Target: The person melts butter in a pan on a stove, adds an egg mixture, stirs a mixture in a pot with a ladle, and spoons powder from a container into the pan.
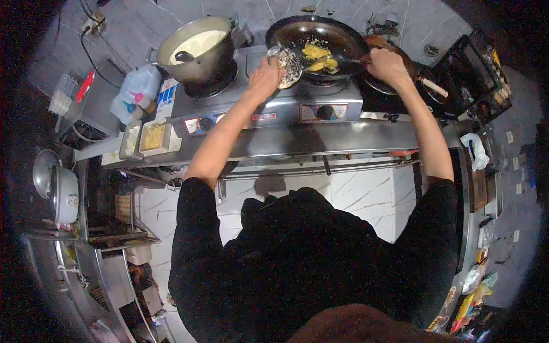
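Observation:
Over the left rim of a dark wok [283,28], my left hand [266,79] grips a small bowl [287,67] tilted toward the wok. Pale and dark pieces show in the bowl; what they are I cannot make out. Yellow food that looks like scrambled egg [317,52] lies in the wok. My right hand [389,66] is closed around the handle of a metal spatula [346,59], whose blade reaches into the yellow food. The wok sits on a burner of the steel stove [274,97].
A large pot [197,66] of pale liquid with a ladle [184,56] stands left of the wok. Farther left are food trays [153,137] and squeeze bottles [137,98]. Another pan [394,57] with a light handle sits at right. A rice cooker [66,194] stands at far left.

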A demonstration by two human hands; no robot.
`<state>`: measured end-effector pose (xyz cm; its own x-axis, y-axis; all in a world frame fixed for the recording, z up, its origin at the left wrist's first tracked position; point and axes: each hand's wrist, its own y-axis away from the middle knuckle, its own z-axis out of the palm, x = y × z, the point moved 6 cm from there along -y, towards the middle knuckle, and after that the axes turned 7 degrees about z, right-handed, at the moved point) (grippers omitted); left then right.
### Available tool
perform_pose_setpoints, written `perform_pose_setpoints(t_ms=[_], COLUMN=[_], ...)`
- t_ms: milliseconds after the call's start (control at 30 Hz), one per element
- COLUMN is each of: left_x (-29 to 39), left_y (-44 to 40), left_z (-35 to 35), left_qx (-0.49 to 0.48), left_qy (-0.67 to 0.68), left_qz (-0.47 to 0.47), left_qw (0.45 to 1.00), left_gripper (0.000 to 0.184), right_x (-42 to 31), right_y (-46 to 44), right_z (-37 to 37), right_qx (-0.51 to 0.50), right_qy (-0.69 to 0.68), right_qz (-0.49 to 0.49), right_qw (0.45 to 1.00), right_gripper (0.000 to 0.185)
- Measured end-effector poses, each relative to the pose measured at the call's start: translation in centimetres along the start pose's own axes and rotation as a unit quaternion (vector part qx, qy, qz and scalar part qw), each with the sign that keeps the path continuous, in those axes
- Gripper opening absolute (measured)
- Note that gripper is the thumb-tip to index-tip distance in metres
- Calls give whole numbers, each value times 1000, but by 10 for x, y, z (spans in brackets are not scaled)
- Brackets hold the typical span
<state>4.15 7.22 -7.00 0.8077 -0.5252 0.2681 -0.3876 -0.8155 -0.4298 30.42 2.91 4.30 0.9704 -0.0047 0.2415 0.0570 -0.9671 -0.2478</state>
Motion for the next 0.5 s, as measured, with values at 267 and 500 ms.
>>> perform_pose_setpoints(t_ms=[267, 500], left_x=[17, -9], left_y=[4, -1], left_z=[-2, 0], left_qx=[-27, 44], left_qy=[-201, -232], left_qz=[119, 137], left_qw=[972, 962], left_gripper=[40, 45], right_x=[-12, -18], right_y=[-53, -20], right_z=[49, 46], right_qx=[-17, -75], right_qy=[-28, -42], right_qz=[46, 19], right_qw=[998, 996], right_gripper=[23, 23])
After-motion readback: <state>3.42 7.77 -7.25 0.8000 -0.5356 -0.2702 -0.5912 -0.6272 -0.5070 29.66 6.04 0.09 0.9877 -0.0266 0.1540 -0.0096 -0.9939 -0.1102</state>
